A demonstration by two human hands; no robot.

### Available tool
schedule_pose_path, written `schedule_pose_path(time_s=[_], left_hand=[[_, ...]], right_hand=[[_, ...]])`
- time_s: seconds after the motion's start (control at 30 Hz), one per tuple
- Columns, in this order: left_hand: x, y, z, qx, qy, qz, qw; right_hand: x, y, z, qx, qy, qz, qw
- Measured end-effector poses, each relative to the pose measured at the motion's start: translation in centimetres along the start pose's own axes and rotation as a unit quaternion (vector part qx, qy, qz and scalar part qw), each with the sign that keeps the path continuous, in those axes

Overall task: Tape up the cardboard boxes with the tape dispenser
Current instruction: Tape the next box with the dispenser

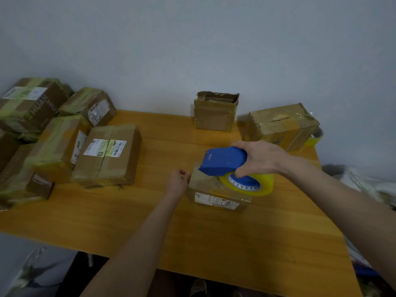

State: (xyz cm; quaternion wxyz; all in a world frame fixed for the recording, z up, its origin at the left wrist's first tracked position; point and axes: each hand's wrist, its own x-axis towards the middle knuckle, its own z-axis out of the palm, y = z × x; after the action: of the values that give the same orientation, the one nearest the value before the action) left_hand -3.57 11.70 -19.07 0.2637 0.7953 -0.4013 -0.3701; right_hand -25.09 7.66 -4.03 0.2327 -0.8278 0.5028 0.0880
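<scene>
Box (205, 186) mid worktop (192, 232), likely light, stiff card; brace left edge; right grip (257, 159) wrapped round dispenser (222, 160), set on box top; left grip (177, 181) curled at box's left edge, hold unclear.

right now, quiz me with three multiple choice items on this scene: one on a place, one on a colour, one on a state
1. Where is the dispenser?
A. on the left stack
B. at the small box
C. on the floor

2. What colour is its body?
A. red
B. green
C. blue

3. How is the smaller back box?
A. open on top
B. taped shut
C. crushed flat

B: the right hand grips it at the small box's top.
C: the shell is blue, while the roll is yellow.
A: its top gapes open.
</scene>
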Motion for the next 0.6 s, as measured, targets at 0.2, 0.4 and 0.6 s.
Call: schedule_pose_path(time_s=[0.2, 0.4, 0.6], left_hand=[[-0.6, -0.5, -1.6, 0.180, 0.007, 0.046, 0.982], [-4.3, -1.2, -1.0, 0.216, -0.081, 0.326, 0.917], [-4.3, -1.1, -0.3, 0.426, -0.083, 0.307, 0.847]], right_hand=[[0.2, -0.3, 0.3, -0.003, 0.016, 0.003, 1.000], [0.3, -0.1, 0.2, -0.003, 0.022, -0.003, 1.000], [0.0, -0.1, 0.0, -0.026, 0.021, -0.006, 0.999]])
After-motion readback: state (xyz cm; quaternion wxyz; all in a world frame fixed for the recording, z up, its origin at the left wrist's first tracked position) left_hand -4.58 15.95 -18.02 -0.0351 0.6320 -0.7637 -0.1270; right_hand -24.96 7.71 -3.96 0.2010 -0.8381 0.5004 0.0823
